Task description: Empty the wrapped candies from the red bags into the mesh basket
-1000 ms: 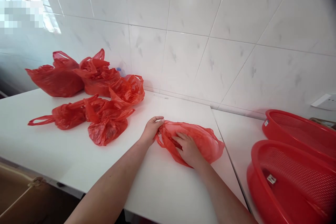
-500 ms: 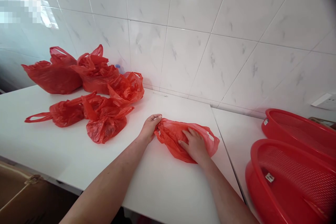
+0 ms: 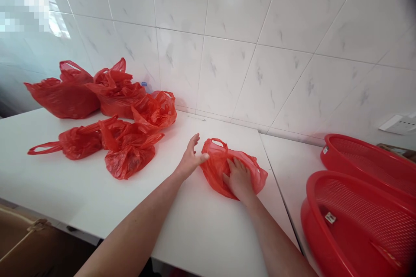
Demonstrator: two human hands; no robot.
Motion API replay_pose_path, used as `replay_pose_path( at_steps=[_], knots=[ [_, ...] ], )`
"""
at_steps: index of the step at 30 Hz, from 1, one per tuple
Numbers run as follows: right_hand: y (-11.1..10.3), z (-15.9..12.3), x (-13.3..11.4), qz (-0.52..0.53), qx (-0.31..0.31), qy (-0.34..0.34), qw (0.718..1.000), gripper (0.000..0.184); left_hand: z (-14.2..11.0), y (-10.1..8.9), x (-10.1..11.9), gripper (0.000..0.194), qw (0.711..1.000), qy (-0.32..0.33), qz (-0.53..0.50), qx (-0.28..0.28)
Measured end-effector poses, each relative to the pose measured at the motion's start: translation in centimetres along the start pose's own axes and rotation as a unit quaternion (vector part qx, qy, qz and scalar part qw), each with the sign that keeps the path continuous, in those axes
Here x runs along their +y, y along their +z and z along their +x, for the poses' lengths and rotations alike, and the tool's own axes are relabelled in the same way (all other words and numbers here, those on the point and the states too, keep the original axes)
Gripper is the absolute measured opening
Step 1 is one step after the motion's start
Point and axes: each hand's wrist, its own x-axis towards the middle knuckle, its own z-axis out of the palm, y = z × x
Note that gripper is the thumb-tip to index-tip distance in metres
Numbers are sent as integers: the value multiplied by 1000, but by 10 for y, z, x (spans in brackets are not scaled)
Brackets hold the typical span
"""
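Largest in our view is the wall point(image 3: 182, 8) of pale veined tiles, and below it runs the white table point(image 3: 81, 194). On the right we see two red plastic baskets: the front basket point(image 3: 310, 225) has perforated sides and a small white label point(image 3: 330, 217) inside, and the rear basket point(image 3: 344, 162) carries another white label point(image 3: 325, 150) on its outer wall; the print on both is too small for us to read. At lower left is an open cardboard box point(image 3: 19, 233), its inside too dark to make out.

Toward the table's left end we count five red plastic bags point(image 3: 71, 99) close together, rounded and bulging, though their contents are hidden by the film. A blue cap point(image 3: 144, 84) peeks out behind them.

The red bag point(image 3: 214, 173) we are handling lies apart from those, right of the table's middle, near the seam. Our right hand point(image 3: 239, 177) rests on its folds, fingers spread and unclenched. Our left hand point(image 3: 191, 158) is released — fingers raised, thumb at the bag's left edge. Half a second ago that hand was pinching the bag's left end; now the end is free, and a handle loop point(image 3: 219, 142) stands up there.
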Motion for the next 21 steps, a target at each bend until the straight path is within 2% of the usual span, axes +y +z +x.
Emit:
replay_pose_path(
  at_steps=[4, 8, 10, 13, 15, 18, 21],
  knots=[
    [3, 4, -8, -7, -12, 37, 999, 68, -11, 24, 10, 108, 978, 112, 173, -13],
    [2, 5, -13, 2, 7, 43, 999, 65, -18, 42, 10, 98, 968, 101, 226, 44],
    [-4, 3, -11, 9, 54, 34, 998, 62, -17, 40, 5, 92, 975, 64, 203, 66],
    [-15, 0, -4, 20, 143, 29, 989, 50, -9, 26, -6, 90, 987, -36, 128, 91],
    [-19, -2, 2, 32, 163, 32, 986, 43, -3, 17, -11, 87, 986, -101, 64, 113],
    [-20, -2, 10, 34, 123, 38, 991, 45, 2, 11, -14, 79, 978, -148, -26, 145],
    [-16, -1, 13, 23, 58, 39, 997, 51, 3, 12, -12, 63, 973, -146, -87, 157]
  ],
)
